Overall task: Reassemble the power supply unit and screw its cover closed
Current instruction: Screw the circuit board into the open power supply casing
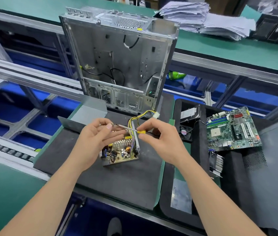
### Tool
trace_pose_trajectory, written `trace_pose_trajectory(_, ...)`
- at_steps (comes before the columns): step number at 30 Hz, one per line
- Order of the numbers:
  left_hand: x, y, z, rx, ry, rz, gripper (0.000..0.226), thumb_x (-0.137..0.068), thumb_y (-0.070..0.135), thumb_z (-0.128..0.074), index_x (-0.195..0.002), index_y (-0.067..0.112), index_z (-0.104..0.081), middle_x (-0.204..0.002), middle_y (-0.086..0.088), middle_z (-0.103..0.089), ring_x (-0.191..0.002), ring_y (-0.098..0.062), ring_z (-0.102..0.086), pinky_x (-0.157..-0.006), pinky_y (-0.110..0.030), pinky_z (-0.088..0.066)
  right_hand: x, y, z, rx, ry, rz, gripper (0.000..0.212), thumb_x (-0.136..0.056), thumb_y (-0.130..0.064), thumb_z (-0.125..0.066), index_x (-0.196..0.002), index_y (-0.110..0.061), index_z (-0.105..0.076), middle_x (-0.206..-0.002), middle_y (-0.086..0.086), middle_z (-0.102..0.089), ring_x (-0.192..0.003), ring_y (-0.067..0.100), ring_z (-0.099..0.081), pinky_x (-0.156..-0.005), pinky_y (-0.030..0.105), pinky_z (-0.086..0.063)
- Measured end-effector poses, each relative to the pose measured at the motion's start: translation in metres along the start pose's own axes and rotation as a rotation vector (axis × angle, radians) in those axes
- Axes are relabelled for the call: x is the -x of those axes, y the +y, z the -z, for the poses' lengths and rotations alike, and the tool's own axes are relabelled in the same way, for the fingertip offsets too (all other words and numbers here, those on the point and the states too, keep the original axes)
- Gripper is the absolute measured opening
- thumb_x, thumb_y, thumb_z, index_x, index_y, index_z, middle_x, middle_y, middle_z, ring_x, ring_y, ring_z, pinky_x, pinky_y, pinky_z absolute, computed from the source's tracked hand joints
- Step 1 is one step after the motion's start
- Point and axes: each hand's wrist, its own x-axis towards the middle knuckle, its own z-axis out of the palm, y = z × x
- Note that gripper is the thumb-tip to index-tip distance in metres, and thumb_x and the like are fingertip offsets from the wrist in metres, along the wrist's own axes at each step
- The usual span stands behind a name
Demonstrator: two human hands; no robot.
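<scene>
Our right grip (158, 138) pinches the yellow handle of a small screwdriver (129, 128) between thumb and fingertips. Our left grip (97, 138) pinches the far tip of its shaft between thumb and forefinger. We cannot tell whether a screw sits at that tip. The tool lies nearly level, held in the air between the two hands.

Directly under our hands sits the power supply (119, 152), lid off, flat in its shallow metal tray on a black mat (126, 181). We see its brown board, a row of silver cooling fins, a copper coil and small dark parts. A bundle of yellow and black wires (133, 120) rises from its back and ends in a white plug (156, 114). The grey metal cover (90, 113) lies at the mat's back left corner, apart from the unit.

An upright computer case (121, 57) stands just behind the wires. The mat is bare in front of the unit and to its left. A strip of green bench (7, 184) separates it from a second mat on the right, which carries a circuit board (233, 130) and a small fan (185, 132).
</scene>
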Motion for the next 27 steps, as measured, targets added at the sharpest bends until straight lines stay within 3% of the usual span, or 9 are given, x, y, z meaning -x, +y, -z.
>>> trace_pose_trajectory(5,0.006,0.005,0.003,-0.056,-0.025,-0.015,0.007,-0.101,0.011,-0.055,-0.106,0.006,-0.054,-0.112,-0.026,-0.074,-0.109,-0.041,-0.072,-0.089,-0.035,-0.061,-0.005,-0.006,-0.010,-0.033,-0.030,0.039,0.018,-0.088,-0.018,-0.081,-0.097,-0.032,-0.074,-0.092,-0.015,-0.071,-0.079,0.004,-0.063,-0.075,0.012,-0.044)
trace_pose_trajectory(11,0.010,0.007,0.006,0.061,0.037,-0.021,0.016,-0.096,0.019,-0.060,-0.107,0.008,-0.056,-0.113,-0.029,-0.071,-0.111,-0.044,-0.071,-0.090,-0.036,-0.061,-0.008,-0.010,-0.013,0.000,-0.027,0.055,0.018,-0.088,-0.020,-0.081,-0.097,-0.034,-0.074,-0.093,-0.017,-0.071,-0.082,0.005,-0.065,-0.075,0.011,-0.043)
trace_pose_trajectory(16,0.009,0.005,0.013,-0.077,-0.001,-0.018,0.004,-0.103,0.012,-0.055,-0.105,0.009,-0.057,-0.110,-0.029,-0.073,-0.108,-0.042,-0.073,-0.089,-0.036,-0.061,-0.007,-0.010,-0.013,0.071,-0.031,0.075,0.017,-0.087,-0.018,-0.082,-0.096,-0.030,-0.075,-0.091,-0.020,-0.071,-0.084,0.002,-0.066,-0.074,0.009,-0.044)
trace_pose_trajectory(20,0.011,0.003,0.014,-0.207,-0.074,-0.011,0.008,-0.104,0.009,-0.055,-0.110,0.003,-0.057,-0.110,-0.023,-0.075,-0.105,-0.040,-0.074,-0.087,-0.035,-0.062,-0.006,-0.010,-0.014,0.201,-0.041,0.095,0.017,-0.086,-0.024,-0.083,-0.097,-0.033,-0.076,-0.094,-0.019,-0.072,-0.095,0.004,-0.066,-0.079,0.014,-0.044)
trace_pose_trajectory(24,0.010,0.001,0.007,-0.091,-0.036,-0.009,0.009,-0.105,0.013,-0.051,-0.110,0.006,-0.054,-0.109,-0.029,-0.074,-0.106,-0.044,-0.073,-0.087,-0.037,-0.062,-0.003,-0.011,-0.019,0.086,-0.019,0.044,0.018,-0.086,-0.021,-0.083,-0.097,-0.032,-0.076,-0.092,-0.015,-0.073,-0.092,0.009,-0.068,-0.081,0.024,-0.052)
trace_pose_trajectory(27,0.010,0.001,0.005,0.041,-0.006,-0.006,0.006,-0.108,0.013,-0.047,-0.109,0.009,-0.051,-0.111,-0.034,-0.071,-0.107,-0.046,-0.072,-0.087,-0.038,-0.062,-0.001,-0.011,-0.018,0.054,0.013,0.043,0.017,-0.086,-0.019,-0.082,-0.096,-0.031,-0.076,-0.091,-0.017,-0.072,-0.087,0.007,-0.067,-0.075,0.014,-0.046)
